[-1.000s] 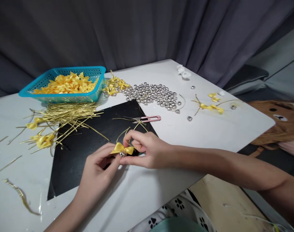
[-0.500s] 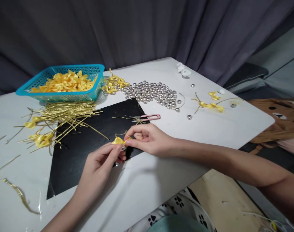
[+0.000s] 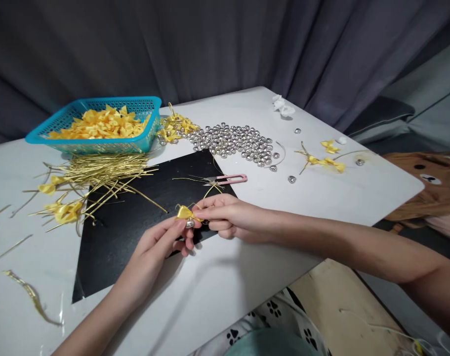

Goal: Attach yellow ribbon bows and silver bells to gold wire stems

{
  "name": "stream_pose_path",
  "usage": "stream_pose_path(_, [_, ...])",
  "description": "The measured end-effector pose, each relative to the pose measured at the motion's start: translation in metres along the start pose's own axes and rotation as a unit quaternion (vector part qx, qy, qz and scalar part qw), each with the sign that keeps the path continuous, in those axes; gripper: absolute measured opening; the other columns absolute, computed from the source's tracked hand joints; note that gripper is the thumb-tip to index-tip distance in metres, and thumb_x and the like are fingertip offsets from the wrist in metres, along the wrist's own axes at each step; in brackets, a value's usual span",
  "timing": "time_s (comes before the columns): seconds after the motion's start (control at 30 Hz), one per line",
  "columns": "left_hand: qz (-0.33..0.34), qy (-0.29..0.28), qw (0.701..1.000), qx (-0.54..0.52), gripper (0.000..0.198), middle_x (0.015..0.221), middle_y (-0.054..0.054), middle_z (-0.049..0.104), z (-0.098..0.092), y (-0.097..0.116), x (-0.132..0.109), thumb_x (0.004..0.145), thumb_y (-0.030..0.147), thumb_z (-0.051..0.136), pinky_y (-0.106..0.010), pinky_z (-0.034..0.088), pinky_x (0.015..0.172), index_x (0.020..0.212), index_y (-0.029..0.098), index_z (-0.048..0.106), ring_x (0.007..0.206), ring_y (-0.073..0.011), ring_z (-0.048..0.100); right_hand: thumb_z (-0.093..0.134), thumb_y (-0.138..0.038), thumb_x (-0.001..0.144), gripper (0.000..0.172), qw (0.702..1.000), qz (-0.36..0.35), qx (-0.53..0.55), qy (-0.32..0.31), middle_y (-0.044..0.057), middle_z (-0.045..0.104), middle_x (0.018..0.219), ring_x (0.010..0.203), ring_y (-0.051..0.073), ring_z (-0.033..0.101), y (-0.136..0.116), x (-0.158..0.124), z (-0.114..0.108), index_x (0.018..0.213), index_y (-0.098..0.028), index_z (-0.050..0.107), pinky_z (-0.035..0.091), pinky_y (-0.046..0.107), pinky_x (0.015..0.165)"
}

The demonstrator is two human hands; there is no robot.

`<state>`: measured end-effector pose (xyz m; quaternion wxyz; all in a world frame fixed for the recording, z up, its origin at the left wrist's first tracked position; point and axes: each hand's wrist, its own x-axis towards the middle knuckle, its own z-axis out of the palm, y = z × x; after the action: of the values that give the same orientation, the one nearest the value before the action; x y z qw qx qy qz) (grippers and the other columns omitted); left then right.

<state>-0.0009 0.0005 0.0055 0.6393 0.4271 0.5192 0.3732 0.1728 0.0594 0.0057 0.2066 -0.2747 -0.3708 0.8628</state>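
Between my two hands, over the black mat (image 3: 113,257), is a yellow ribbon bow (image 3: 184,212) with a gold wire about it. A small silver bell (image 3: 189,223) hangs just under the bow. My left hand (image 3: 167,238) is closed, pinching the bell and the bow's lower edge between thumb and fingers. From the other side my right hand (image 3: 225,216) is closed on the right end of the bow, thumb against index finger. Its fingertips partly hide the wire there. Beyond my right hand lie pink-handled thread snips (image 3: 232,178) on the mat's edge.
A blue basket (image 3: 156,116) of yellow bows stands at the back left. In front of it lies a heap of gold wire ties (image 3: 109,170). Many silver heart-shaped beads (image 3: 235,143) spread across the table's middle back. Finished-looking bows on wire (image 3: 324,162) and white scraps (image 3: 283,107) lie to the right.
My right hand has turned, its fingers now extending more flatly over the bow's right end. The silver bell shows more plainly beneath the bow. My left hand keeps its pinch.
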Motion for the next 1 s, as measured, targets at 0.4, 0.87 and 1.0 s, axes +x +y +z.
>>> stream_pose_path(0.4, [0.049, 0.016, 0.991, 0.124, 0.025, 0.067, 0.001, 0.06, 0.0, -0.002, -0.004, 0.086, 0.04, 0.054, -0.021, 0.04, 0.062, 0.075, 0.02, 0.066, 0.065, -0.0138, 0.051, 0.054, -0.019, 0.094, 0.02, 0.964, -0.047, -0.248, 0.085, -0.012, 0.031, 0.037, 0.032, 0.004, 0.022, -0.014, -0.002, 0.0, 0.075, -0.015, 0.051, 0.013, 0.017, 0.034])
stream_pose_path(0.87, [0.044, 0.052, 0.991, 0.115, 0.02, 0.066, 0.002, 0.062, 0.003, -0.001, -0.003, 0.08, 0.039, 0.063, -0.018, 0.041, 0.061, 0.074, 0.021, 0.07, 0.064, -0.0113, 0.052, 0.067, -0.023, 0.084, 0.018, 0.985, -0.041, -0.166, 0.026, -0.011, 0.04, 0.047, 0.035, 0.002, 0.021, -0.004, 0.0, -0.004, 0.078, -0.013, 0.053, 0.014, 0.016, 0.033])
stream_pose_path(1.0, [0.042, 0.078, 0.993, 0.081, 0.017, 0.069, 0.002, 0.064, 0.003, -0.001, -0.002, 0.077, 0.038, 0.068, -0.018, 0.043, 0.062, 0.078, 0.021, 0.07, 0.066, -0.0112, 0.055, 0.071, -0.028, 0.08, 0.023, 0.988, -0.047, -0.146, 0.031, -0.012, 0.032, 0.045, 0.034, 0.002, 0.017, 0.0, 0.001, -0.005, 0.077, -0.014, 0.054, 0.012, 0.015, 0.031])
